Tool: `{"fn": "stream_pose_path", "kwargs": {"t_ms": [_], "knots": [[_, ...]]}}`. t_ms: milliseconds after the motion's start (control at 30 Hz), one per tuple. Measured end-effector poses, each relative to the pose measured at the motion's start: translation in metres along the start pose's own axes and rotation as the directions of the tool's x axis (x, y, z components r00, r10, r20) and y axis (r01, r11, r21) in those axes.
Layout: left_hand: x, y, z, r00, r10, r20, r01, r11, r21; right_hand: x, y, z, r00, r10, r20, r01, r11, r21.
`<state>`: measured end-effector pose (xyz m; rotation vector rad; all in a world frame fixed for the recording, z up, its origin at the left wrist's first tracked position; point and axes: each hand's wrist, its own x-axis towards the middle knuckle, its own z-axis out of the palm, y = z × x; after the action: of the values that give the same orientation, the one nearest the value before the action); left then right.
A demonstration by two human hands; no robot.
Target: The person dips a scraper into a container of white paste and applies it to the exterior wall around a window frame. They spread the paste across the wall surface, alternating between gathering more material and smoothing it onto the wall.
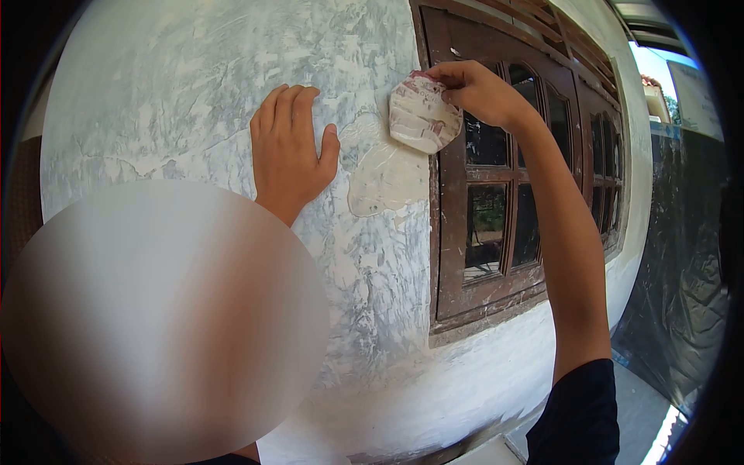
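Note:
My left hand (291, 147) lies against the grey-and-white patchy wall (209, 93), fingers stretched upward and thumb apart, holding nothing. My right hand (487, 91) pinches the top edge of a flat, rounded putty scraper (425, 116) at the wall's edge beside the window. White putty coats the scraper's face, and reddish colour shows along its top. Below and left of it, a wet, cream-coloured patch of putty (387, 182) spreads over the wall between my two hands.
A brown wooden window frame (453, 248) with glass panes stands to the right, its edges speckled white. Farther right hangs a dark plastic sheet (666, 256). A blurred oval hides the lower left. The lower wall (496, 364) is whiter.

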<state>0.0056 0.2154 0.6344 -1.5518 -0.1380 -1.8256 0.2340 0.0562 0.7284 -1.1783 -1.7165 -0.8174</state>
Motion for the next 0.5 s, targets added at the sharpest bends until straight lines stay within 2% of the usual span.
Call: {"fn": "stream_pose_path", "kwargs": {"t_ms": [33, 67, 100, 167, 200, 233, 300, 333, 367, 467, 500], "knots": [[0.0, 0.0, 0.0, 1.0, -0.001, 0.004, 0.001, 1.0, 0.003, -0.002, -0.001, 0.0, 0.991, 0.037, 0.132, -0.027, 0.997, -0.076], [0.001, 0.0, 0.0, 1.0, -0.002, 0.005, 0.002, 1.0, 0.007, 0.005, 0.004, 0.003, 0.999, -0.038, 0.026, 0.041, 0.99, -0.134], [0.001, 0.0, 0.0, 1.0, 0.0, 0.004, 0.0, 1.0, 0.008, 0.009, 0.009, -0.001, 0.999, -0.039, 0.024, 0.042, 0.99, -0.134], [0.001, -0.001, 0.0, 1.0, 0.002, 0.0, -0.002, 1.0, 0.01, 0.015, 0.011, -0.009, 0.953, 0.04, -0.302, -0.074, 0.992, -0.101], [0.001, -0.001, 0.0, 1.0, 0.001, -0.001, -0.001, 1.0, 0.013, 0.012, 0.008, -0.011, 0.957, 0.045, -0.285, -0.053, 0.998, -0.022], [0.001, 0.0, 0.0, 1.0, -0.004, -0.001, 0.004, 1.0, 0.008, 0.01, 0.01, -0.008, 0.958, 0.042, -0.283, -0.05, 0.999, -0.021], [0.0, 0.0, -0.001, 1.0, -0.011, 0.0, 0.011, 1.0, 0.001, 0.004, 0.013, 0.0, 0.999, 0.007, 0.041, -0.009, 0.999, 0.049], [0.0, 0.0, -0.001, 1.0, -0.011, 0.004, 0.011, 1.0, 0.007, 0.002, 0.016, 0.001, 0.988, 0.059, 0.141, -0.058, 0.998, -0.011], [0.001, 0.001, -0.001, 1.0, -0.011, 0.007, 0.011, 1.0, 0.013, 0.002, 0.019, 0.0, 0.988, 0.06, 0.14, -0.059, 0.998, -0.012], [0.001, 0.0, 0.0, 1.0, -0.012, 0.002, 0.012, 1.0, 0.015, 0.006, 0.028, -0.005, 0.961, 0.141, -0.237, -0.149, 0.989, -0.014], [0.001, -0.001, -0.001, 1.0, -0.011, 0.001, 0.011, 1.0, 0.018, 0.006, 0.028, -0.004, 0.961, 0.139, -0.237, -0.146, 0.989, -0.012]]}}
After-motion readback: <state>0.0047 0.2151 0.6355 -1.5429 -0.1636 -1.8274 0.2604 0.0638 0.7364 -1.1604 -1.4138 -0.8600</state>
